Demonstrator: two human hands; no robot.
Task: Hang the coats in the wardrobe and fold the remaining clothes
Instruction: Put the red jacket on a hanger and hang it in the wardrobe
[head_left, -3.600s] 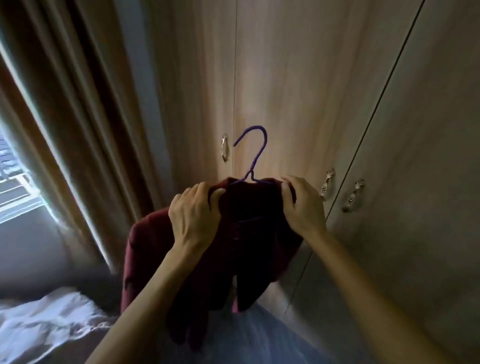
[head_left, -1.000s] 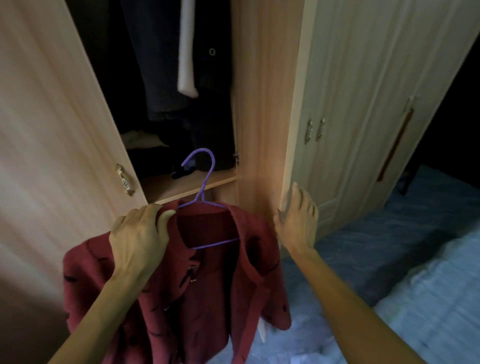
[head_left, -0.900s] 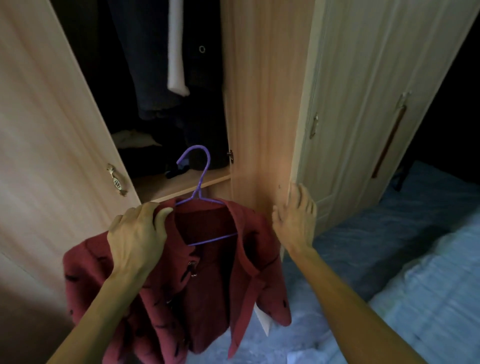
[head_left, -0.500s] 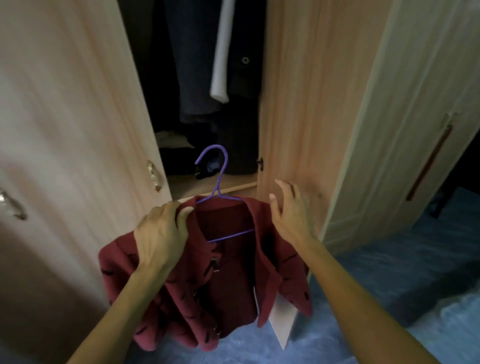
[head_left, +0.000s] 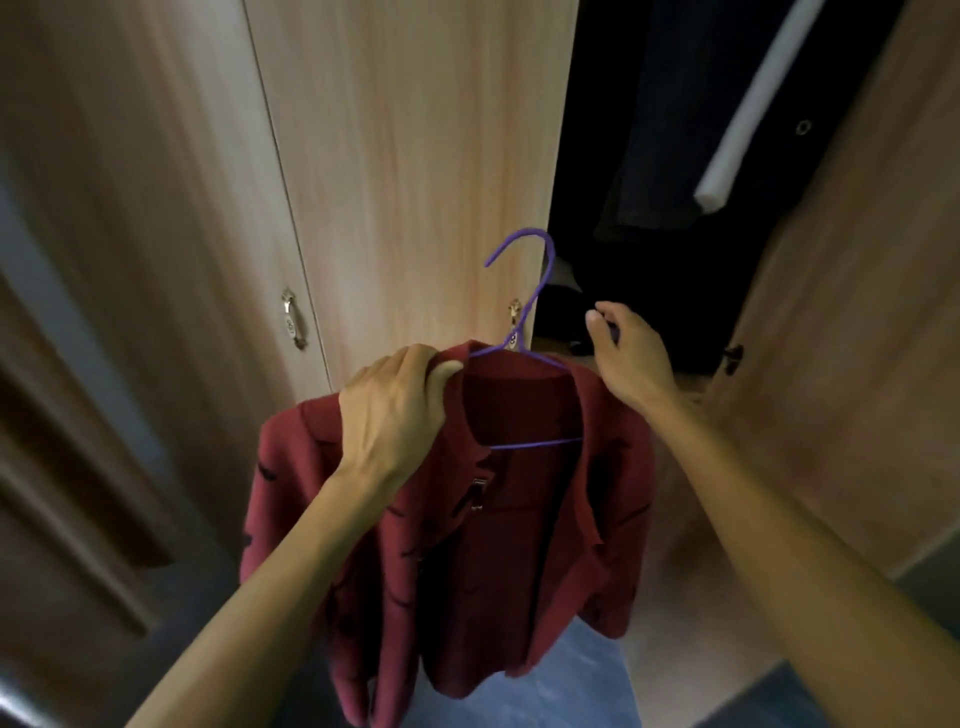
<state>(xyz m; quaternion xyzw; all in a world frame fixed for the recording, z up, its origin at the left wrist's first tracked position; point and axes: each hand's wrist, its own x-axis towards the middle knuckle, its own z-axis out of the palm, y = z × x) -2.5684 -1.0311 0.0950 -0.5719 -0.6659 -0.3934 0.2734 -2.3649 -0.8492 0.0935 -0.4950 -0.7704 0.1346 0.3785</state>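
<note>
A dark red coat (head_left: 498, 530) hangs on a purple wire hanger (head_left: 530, 291) in front of me. My left hand (head_left: 395, 410) grips the coat's left shoulder and collar. My right hand (head_left: 626, 353) pinches the hanger's right arm at the coat's right shoulder. The hanger's hook points up, level with the edge of the open wardrobe door (head_left: 415, 171). The wardrobe's dark opening (head_left: 649, 270) lies just right of the hook.
Dark garments (head_left: 670, 130) and a white sleeve (head_left: 748, 109) hang inside the wardrobe. The right door (head_left: 841, 332) stands open at the right. A shut door with a metal handle (head_left: 292, 323) is at the left. Blue bedding (head_left: 587, 680) lies below.
The view has swung left, so the wardrobe opening now sits at the right. My right hand has left the door edge and taken the hanger's right arm. The coat is held higher.
</note>
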